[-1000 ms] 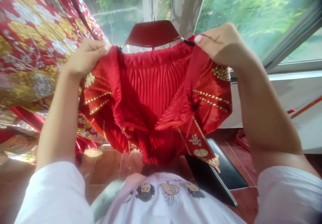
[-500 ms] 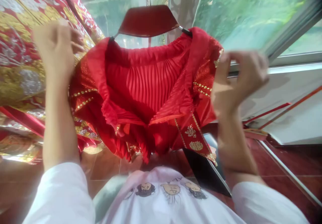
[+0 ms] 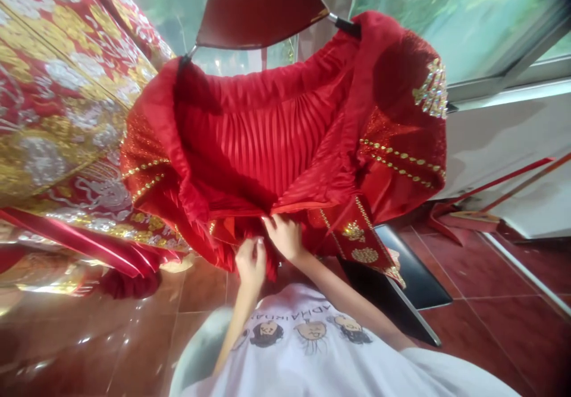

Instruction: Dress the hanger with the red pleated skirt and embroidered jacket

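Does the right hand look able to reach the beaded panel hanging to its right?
Probably yes: the right hand is at the front of the red garment, and the beaded panel hangs close by, with nothing solid seen between them.

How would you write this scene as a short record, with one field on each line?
Main thing: red garment, pleated inside, gold dotted trim
Support: dark red hanger
Left hand: at garment's lower front, grip unclear
Right hand: at garment's front edge, grip unclear
Picture's left: patterned cloth, red, gold, silver
Behind garment: window
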Motion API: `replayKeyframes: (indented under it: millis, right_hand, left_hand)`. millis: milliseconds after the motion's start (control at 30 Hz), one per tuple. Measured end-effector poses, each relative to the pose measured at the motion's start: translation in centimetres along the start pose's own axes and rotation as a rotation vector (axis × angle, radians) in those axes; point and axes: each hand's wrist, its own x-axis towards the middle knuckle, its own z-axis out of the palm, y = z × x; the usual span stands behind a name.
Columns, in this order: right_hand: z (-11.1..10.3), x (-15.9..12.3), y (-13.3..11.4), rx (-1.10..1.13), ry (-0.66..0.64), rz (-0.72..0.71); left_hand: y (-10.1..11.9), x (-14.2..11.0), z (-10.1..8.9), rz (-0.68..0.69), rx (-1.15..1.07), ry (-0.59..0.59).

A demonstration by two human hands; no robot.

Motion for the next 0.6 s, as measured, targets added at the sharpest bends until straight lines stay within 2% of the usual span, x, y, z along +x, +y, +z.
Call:
replayKeyframes:
  millis: [67,167,333,467,600]
  right_hand:
    - [0.1,-0.6,0.4,0.062,-0.007,0.005]
    - [0.7,-2.1,1.2,0.150,-0.033,-0.013]
    - [1.7,-3.7,2.3,0.379,-0.023,-0.002]
    - [1.8,-4.3,2.9,0.545,0.051,0.082]
    - [1.5,-4.7,2.6,0.646,0.130,0.199]
  left_hand:
    - [-0.8,-0.8,2.1,-0.094,-0.035,-0.058]
    - [-2.1,-1.1,4.7,-0.204,-0.047,-0.213]
    - [-3.5,-0.9,8.4,-0.311,-0.045,-0.362]
    - [-3.6,-1.9,9.5,-0.338,-0.059,-0.450]
    - [-3.1,-3.0,9.7,-0.344,-0.095,-0.468]
